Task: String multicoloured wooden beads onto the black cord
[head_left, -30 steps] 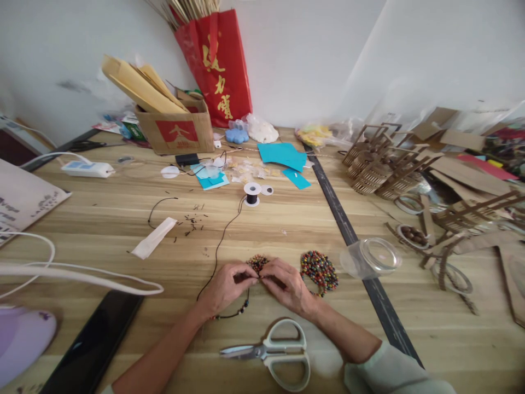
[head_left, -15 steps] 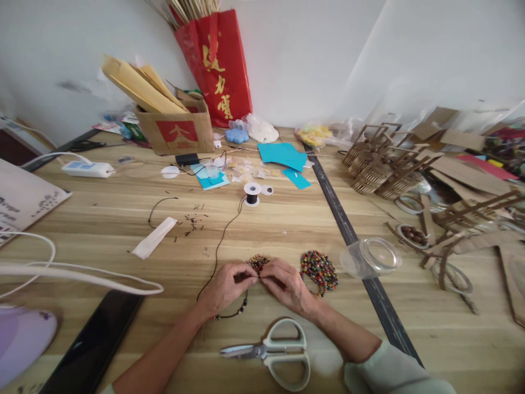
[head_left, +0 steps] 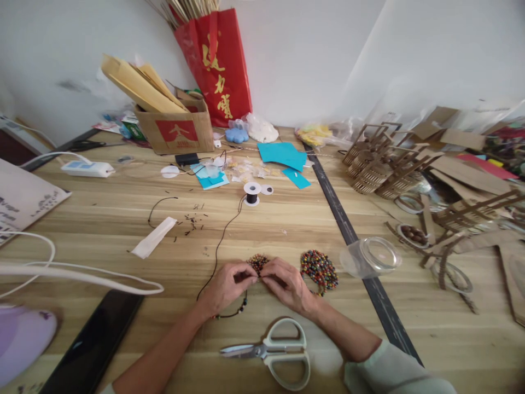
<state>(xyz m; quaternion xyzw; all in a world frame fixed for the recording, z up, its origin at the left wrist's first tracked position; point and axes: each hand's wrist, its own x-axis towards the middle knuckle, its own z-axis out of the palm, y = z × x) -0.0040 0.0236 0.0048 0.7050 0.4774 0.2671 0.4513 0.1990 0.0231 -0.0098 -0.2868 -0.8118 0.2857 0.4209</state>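
My left hand (head_left: 225,287) and my right hand (head_left: 286,284) meet fingertip to fingertip low on the wooden table (head_left: 287,230). Both pinch a thin black cord (head_left: 219,246) that runs up to a small spool (head_left: 251,193). A short strung length of dark beads (head_left: 237,312) hangs below my left hand. A small heap of coloured beads (head_left: 257,262) lies just behind my fingertips. A larger heap of beads (head_left: 319,270) sits right of my right hand. What my right fingers pinch besides the cord is too small to see.
White-handled scissors (head_left: 270,351) lie near the front edge. A clear plastic jar (head_left: 371,257) lies on its side at right. A dark phone (head_left: 92,342), white cable (head_left: 82,273), cardboard box (head_left: 174,128), red bag (head_left: 217,60), teal paper (head_left: 283,154) and wooden cut-outs (head_left: 385,161) surround the area.
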